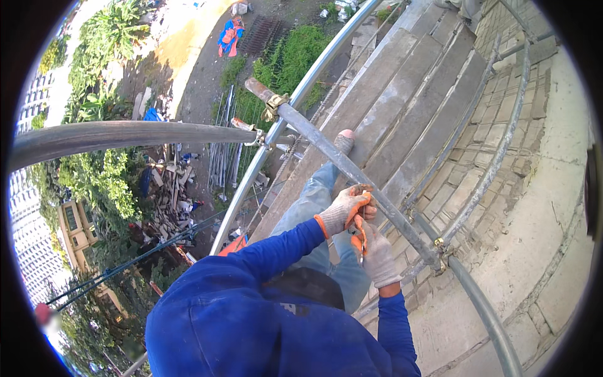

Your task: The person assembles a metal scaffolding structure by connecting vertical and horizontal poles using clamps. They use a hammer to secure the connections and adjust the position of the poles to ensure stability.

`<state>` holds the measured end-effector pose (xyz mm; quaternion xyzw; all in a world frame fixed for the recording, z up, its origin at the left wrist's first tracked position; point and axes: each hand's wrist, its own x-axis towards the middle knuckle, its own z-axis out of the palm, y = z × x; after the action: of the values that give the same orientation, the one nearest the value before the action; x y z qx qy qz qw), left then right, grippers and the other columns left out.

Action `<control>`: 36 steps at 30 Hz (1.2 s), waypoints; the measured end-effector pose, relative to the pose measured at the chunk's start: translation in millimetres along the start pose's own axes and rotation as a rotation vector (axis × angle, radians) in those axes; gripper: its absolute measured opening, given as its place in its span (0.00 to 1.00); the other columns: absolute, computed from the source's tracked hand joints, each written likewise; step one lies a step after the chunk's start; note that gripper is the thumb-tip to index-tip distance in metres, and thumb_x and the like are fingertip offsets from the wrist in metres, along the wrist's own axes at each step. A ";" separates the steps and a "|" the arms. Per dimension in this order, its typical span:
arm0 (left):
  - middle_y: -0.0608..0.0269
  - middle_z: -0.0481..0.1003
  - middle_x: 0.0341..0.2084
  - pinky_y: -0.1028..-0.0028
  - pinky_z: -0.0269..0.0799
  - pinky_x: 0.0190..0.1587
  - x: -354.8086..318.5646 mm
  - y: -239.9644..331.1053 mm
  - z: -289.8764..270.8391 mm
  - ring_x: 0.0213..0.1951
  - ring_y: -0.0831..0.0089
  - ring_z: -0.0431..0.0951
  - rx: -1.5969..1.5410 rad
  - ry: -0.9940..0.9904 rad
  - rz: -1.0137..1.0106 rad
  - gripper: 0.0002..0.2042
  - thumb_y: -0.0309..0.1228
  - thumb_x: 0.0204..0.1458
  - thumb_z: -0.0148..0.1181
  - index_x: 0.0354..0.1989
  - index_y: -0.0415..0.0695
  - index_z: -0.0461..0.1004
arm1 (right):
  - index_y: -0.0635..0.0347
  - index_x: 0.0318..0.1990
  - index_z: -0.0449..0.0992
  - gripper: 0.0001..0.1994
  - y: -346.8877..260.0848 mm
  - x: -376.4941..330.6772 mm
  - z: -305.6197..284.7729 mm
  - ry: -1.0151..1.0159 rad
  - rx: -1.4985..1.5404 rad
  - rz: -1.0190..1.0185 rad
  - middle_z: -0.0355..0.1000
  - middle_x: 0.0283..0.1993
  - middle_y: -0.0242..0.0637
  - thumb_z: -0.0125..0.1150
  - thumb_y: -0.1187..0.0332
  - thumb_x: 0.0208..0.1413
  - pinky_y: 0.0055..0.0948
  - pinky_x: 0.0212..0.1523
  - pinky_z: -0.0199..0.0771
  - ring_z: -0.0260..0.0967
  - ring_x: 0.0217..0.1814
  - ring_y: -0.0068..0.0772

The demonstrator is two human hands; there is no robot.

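At mid-frame, the gloved left hand (347, 210) meets a small brownish piece (360, 188) beside the diagonal grey pipe (326, 145) — the gloved right hand (377, 251) sits just below — what either grips, I cannot tell.

Grey planks (392, 97), side by side; foot (344, 139) on top.

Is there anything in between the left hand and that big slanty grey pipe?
Only a small brownish piece seems to be there, at the top of the left hand, next to the grey pipe. Nothing else visible is in the way.
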<state>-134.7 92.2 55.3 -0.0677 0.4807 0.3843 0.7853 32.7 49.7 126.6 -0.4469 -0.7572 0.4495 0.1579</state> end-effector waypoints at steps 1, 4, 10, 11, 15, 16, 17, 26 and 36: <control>0.57 0.73 0.35 0.64 0.82 0.33 2.3 4.8 -2.6 0.33 0.66 0.80 -0.011 0.014 0.029 0.22 0.28 0.64 0.57 0.63 0.36 0.59 | 0.59 0.66 0.65 0.27 0.3 1.0 0.7 -0.011 0.212 0.087 0.75 0.46 0.45 0.61 0.73 0.58 0.39 0.42 0.78 0.77 0.41 0.44; 0.61 0.72 0.33 0.68 0.81 0.32 7.4 31.9 -18.7 0.30 0.72 0.78 -0.070 0.025 0.122 0.17 0.28 0.64 0.57 0.58 0.39 0.64 | 0.60 0.67 0.64 0.23 -5.9 18.6 -3.9 -0.021 0.883 0.445 0.75 0.43 0.39 0.54 0.71 0.65 0.29 0.40 0.78 0.76 0.35 0.32; 0.60 0.75 0.40 0.69 0.79 0.39 6.5 74.9 -16.0 0.35 0.71 0.78 0.074 0.191 0.221 0.24 0.30 0.64 0.57 0.66 0.43 0.59 | 0.57 0.66 0.67 0.21 11.2 88.0 11.2 -0.227 1.189 0.933 0.70 0.27 0.29 0.55 0.65 0.68 0.21 0.23 0.73 0.68 0.19 0.17; 0.60 0.75 0.40 0.69 0.78 0.40 22.7 75.5 -35.5 0.37 0.71 0.78 0.097 0.256 0.331 0.26 0.30 0.63 0.58 0.68 0.41 0.57 | 0.56 0.65 0.68 0.20 9.7 103.4 10.1 -0.216 1.079 0.918 0.70 0.28 0.30 0.55 0.65 0.68 0.21 0.23 0.72 0.66 0.19 0.17; 0.57 0.73 0.51 0.73 0.71 0.45 43.8 126.0 -95.9 0.47 0.72 0.74 -0.189 0.684 0.512 0.37 0.36 0.59 0.66 0.73 0.43 0.51 | 0.58 0.65 0.70 0.20 13.9 168.9 -6.5 -0.146 0.598 0.714 0.72 0.31 0.38 0.53 0.68 0.67 0.28 0.28 0.73 0.68 0.26 0.27; 0.56 0.73 0.52 0.72 0.71 0.47 49.8 140.7 -118.4 0.49 0.70 0.74 -0.102 0.793 0.548 0.37 0.35 0.58 0.67 0.73 0.44 0.53 | 0.58 0.65 0.70 0.21 21.5 185.3 -6.6 -0.133 0.374 0.556 0.75 0.33 0.44 0.54 0.68 0.66 0.32 0.30 0.75 0.73 0.30 0.38; 0.57 0.74 0.50 0.74 0.71 0.47 55.9 155.0 -137.3 0.48 0.72 0.75 -0.041 0.859 0.634 0.36 0.33 0.58 0.67 0.71 0.42 0.55 | 0.59 0.66 0.69 0.22 26.7 204.1 -5.3 -0.121 0.154 0.392 0.78 0.36 0.51 0.55 0.68 0.65 0.36 0.33 0.76 0.79 0.35 0.49; 0.48 0.76 0.49 0.67 0.74 0.47 110.4 281.1 -220.7 0.48 0.64 0.78 0.107 0.880 0.455 0.36 0.60 0.60 0.54 0.62 0.37 0.69 | 0.47 0.68 0.67 0.25 -0.3 372.2 65.5 -0.356 -0.220 0.252 0.77 0.37 0.57 0.55 0.63 0.63 0.51 0.43 0.76 0.77 0.39 0.59; 0.34 0.77 0.48 0.59 0.66 0.61 108.7 291.4 -209.7 0.58 0.44 0.74 0.793 0.933 0.253 0.44 0.70 0.52 0.49 0.56 0.36 0.75 | 0.60 0.64 0.69 0.23 -14.5 403.2 117.6 -0.447 -0.372 0.234 0.75 0.47 0.60 0.53 0.64 0.62 0.52 0.50 0.74 0.75 0.50 0.60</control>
<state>-450.6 253.6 -66.6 0.1256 0.8834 0.1965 0.4064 -272.3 313.5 8.6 -0.4426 -0.7858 0.4052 -0.1497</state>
